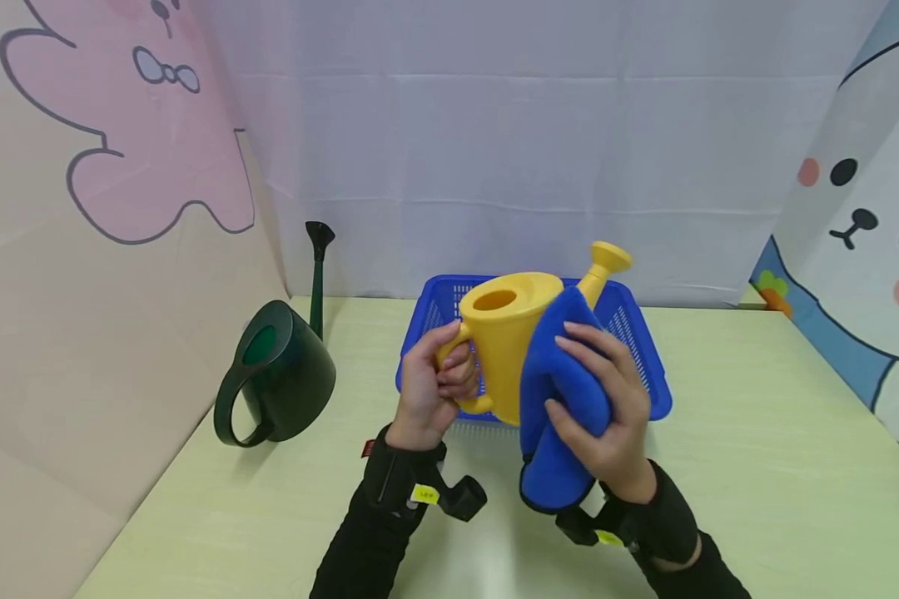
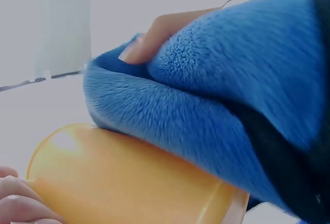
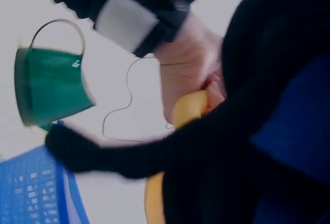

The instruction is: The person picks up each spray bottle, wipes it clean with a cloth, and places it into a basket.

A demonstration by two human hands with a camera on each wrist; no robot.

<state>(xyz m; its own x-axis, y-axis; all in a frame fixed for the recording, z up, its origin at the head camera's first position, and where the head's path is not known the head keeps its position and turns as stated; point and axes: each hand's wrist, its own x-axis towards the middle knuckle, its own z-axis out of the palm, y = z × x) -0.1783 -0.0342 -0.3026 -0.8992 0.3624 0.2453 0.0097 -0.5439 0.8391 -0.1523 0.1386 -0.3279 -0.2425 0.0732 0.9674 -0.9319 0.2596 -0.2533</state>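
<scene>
My left hand [image 1: 438, 387] grips the handle of a yellow watering can [image 1: 505, 349], which is held up in front of the basket with its spout pointing right. A folded blue plush cloth [image 1: 562, 399] with dark edging is in my right hand [image 1: 607, 408], fingers and thumb bent over it. The cloth lies against the can's spout side. In the left wrist view, the cloth [image 2: 170, 110] touches the yellow wall of the can [image 2: 118, 172], and a fingertip [image 2: 136, 51] presses into its fold. Dark cloth edging blocks much of the right wrist view.
Behind the yellow can stands a blue perforated plastic basket [image 1: 655, 387]. A dark green watering can [image 1: 292, 391] with a black spout head sits at the left of the pale green table [image 1: 779, 433]. Printed cloth walls [image 1: 509, 141] enclose the table's back and sides.
</scene>
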